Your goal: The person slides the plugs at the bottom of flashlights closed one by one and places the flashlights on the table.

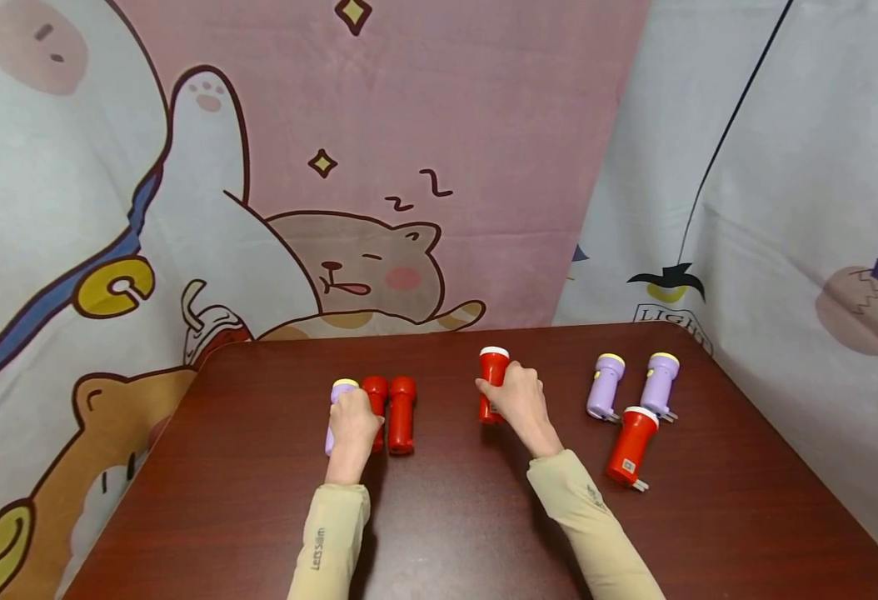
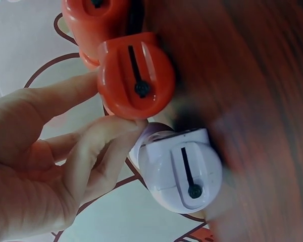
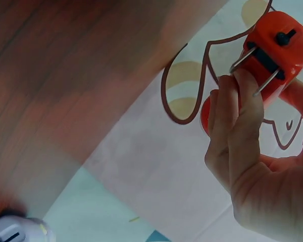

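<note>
My left hand (image 1: 352,423) lies over a purple flashlight (image 1: 341,390) on the brown table (image 1: 439,517), fingers curled round its body. The left wrist view shows the purple flashlight's butt end (image 2: 182,174) with my fingertips (image 2: 126,131) against its side. Two red flashlights (image 1: 374,393) (image 1: 401,414) lie right beside it, touching. My right hand (image 1: 516,398) grips a white-capped red flashlight (image 1: 493,367) near the table's middle. In the right wrist view its butt (image 3: 272,43) has two metal prongs folded out, and my fingers (image 3: 232,116) wrap round it.
Two purple flashlights (image 1: 606,386) (image 1: 660,383) and one white-capped red flashlight (image 1: 631,446) lie at the right of the table. Cartoon-printed cloth (image 1: 319,167) hangs behind and along the right side. Bare tabletop lies in front of both hands.
</note>
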Available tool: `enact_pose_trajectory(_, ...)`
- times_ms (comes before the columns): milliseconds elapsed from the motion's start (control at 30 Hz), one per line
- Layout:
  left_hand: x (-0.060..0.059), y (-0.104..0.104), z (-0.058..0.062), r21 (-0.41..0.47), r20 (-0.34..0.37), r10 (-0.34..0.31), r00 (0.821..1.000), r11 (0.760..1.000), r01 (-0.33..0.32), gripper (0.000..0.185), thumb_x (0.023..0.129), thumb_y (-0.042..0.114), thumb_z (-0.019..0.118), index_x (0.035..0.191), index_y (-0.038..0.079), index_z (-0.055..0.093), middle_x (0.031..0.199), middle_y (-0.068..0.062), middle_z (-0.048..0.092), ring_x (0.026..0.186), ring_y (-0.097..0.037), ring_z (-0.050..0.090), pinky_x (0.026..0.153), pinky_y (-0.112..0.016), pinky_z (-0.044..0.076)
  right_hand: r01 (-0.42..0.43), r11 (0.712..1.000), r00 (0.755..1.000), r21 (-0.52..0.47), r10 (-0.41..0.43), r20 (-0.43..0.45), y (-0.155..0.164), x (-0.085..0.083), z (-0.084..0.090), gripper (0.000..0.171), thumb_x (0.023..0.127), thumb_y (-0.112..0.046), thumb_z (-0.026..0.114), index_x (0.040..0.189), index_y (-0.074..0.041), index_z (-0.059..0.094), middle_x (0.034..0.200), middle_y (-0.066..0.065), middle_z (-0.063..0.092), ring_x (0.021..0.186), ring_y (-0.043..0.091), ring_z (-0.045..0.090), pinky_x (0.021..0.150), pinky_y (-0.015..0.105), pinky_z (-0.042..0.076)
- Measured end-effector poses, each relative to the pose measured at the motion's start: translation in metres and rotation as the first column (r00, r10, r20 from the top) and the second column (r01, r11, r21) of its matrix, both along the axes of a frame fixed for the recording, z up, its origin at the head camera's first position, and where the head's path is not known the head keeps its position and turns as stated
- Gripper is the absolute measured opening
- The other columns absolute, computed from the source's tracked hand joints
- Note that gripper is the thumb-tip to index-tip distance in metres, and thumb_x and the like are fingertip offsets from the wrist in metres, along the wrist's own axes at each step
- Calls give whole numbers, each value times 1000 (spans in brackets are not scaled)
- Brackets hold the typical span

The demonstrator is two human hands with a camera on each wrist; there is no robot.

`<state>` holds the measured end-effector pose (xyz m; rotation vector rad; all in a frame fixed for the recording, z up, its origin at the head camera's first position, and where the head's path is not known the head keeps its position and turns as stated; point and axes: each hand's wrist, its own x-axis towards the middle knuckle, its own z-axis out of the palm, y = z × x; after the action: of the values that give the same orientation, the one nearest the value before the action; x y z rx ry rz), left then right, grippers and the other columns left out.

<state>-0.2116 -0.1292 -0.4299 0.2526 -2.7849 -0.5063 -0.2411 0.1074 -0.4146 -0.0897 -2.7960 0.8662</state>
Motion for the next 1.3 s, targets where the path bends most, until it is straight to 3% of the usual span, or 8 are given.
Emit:
enact_pose_trajectory(433, 4, 3, 1, 43, 13, 17, 1000, 999, -17, 30, 68, 12, 81, 81, -11, 66, 82, -29, 67, 77, -46, 63, 73, -50, 53, -35, 999, 999, -29, 35, 1, -17, 11, 1, 42, 79, -37, 72, 86, 2, 57, 69, 14, 60, 52, 23, 57, 50, 32, 51)
enact_pose_trajectory(633, 4, 5, 4, 40, 37, 49, 998, 998, -50, 30, 71, 16, 80, 85, -9, 68, 86, -31, 67, 79, -47, 64, 69, -52, 53, -46, 998, 999, -34, 46, 0, -20, 13, 2, 42, 80, -36, 72, 87, 2, 57, 70, 14, 60, 52, 22, 57, 50, 31, 52)
enact_pose_trajectory(767, 7, 10, 7, 6, -42, 33, 999, 999, -33, 24, 72, 15, 78, 79, -5, 69, 79, -28, 67, 69, -44, 64, 60, -51, 52, -46, 998, 999, -35, 46, 1, -20, 13, 1, 42, 79, -37, 72, 87, 2, 57, 70, 13, 61, 53, 22, 57, 50, 32, 52)
enact_pose_trajectory(900, 11, 20, 8, 0, -170, -24, 985, 1000, 24, 20, 74, 14, 78, 77, -2, 68, 75, -25, 68, 63, -43, 63, 55, -49, 50, -47, 998, 999, -43, 47, 1, -20, 14, 2, 42, 79, -37, 72, 87, 2, 57, 70, 14, 60, 53, 22, 57, 51, 32, 53)
enact_pose_trajectory(1067, 10, 33, 6, 41, -270, -136, 953, 987, 153, 25, 75, 15, 79, 92, -1, 69, 81, -20, 70, 67, -42, 66, 59, -48, 53, -48, 997, 999, -52, 48, -7, -20, 14, 4, 42, 79, -37, 72, 86, 1, 57, 69, 14, 60, 52, 22, 57, 51, 32, 53)
enact_pose_trajectory(1167, 9, 41, 4, 91, -303, -237, 923, 957, 276, 33, 74, 15, 80, 100, -1, 68, 87, -18, 72, 73, -36, 69, 65, -45, 55, -47, 998, 999, -45, 46, -14, -20, 14, 5, 42, 79, -38, 73, 85, 1, 57, 68, 13, 59, 52, 22, 57, 51, 32, 52)
enact_pose_trajectory(1300, 10, 50, 3, 124, -297, -383, 875, 893, 433, 48, 72, 14, 82, 112, -5, 63, 95, -19, 72, 84, -31, 70, 74, -41, 56, -50, 998, 999, -37, 50, -21, -20, 14, 5, 43, 79, -38, 73, 85, 2, 58, 67, 13, 59, 51, 22, 57, 50, 31, 51)
